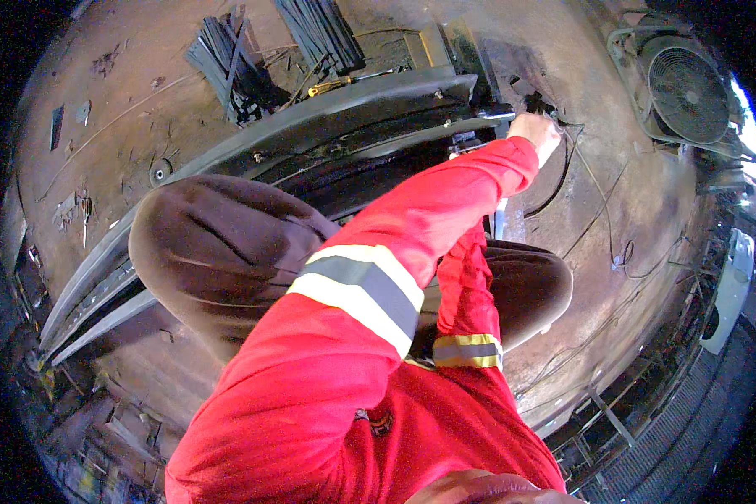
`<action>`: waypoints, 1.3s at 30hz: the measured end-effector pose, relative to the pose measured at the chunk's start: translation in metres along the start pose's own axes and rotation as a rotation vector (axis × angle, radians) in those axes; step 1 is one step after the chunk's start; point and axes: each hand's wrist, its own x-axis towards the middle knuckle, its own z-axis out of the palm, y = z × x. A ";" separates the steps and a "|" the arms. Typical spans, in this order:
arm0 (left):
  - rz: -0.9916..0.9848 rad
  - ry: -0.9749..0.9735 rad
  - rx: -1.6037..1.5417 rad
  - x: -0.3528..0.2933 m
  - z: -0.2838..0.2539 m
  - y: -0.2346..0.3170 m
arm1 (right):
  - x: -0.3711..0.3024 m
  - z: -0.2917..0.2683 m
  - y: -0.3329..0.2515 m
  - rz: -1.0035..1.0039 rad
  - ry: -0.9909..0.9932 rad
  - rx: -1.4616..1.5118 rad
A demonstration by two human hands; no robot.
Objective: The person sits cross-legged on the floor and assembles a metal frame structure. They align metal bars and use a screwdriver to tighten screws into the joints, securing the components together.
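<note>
My left arm, in a red sleeve with a reflective band, reaches across to the upper right. At its end my left hand (536,134) is closed beside the right end of a long, curved dark metal piece (353,111). A small black object (536,103) shows just past the knuckles; what the fingers grip cannot be made out. My right arm (469,294) comes up from the lower right and passes under the left forearm, which hides my right hand. The curved piece runs in front of my bent knees toward the lower left.
Two bundles of dark strips (227,71) and a yellow-handled screwdriver (329,86) lie beyond the curved piece. A round fan (687,91) stands at the far right. Cables (601,202) trail over the brown floor. A pale panel (728,290) is at the right edge.
</note>
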 end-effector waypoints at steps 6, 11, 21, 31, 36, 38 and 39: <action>-0.054 -0.135 0.288 0.016 0.029 -0.018 | -0.002 0.002 -0.008 -0.003 0.000 0.011; 0.129 0.183 0.020 0.021 -0.056 0.017 | 0.006 0.011 -0.007 -0.041 0.015 -0.018; -0.153 -0.058 -0.582 -0.225 -0.175 -0.085 | 0.019 0.014 -0.009 0.034 0.056 0.064; -0.298 0.055 -0.186 -0.231 -0.119 -0.078 | 0.014 0.017 0.009 0.049 0.039 -0.007; -0.325 0.043 -0.167 -0.234 -0.119 -0.084 | 0.013 0.017 0.010 0.081 0.061 0.041; -0.314 0.045 -0.168 -0.234 -0.119 -0.085 | 0.014 0.017 0.006 0.062 0.055 0.041; -0.304 0.047 -0.166 -0.234 -0.118 -0.086 | 0.014 0.017 0.004 0.053 0.052 0.040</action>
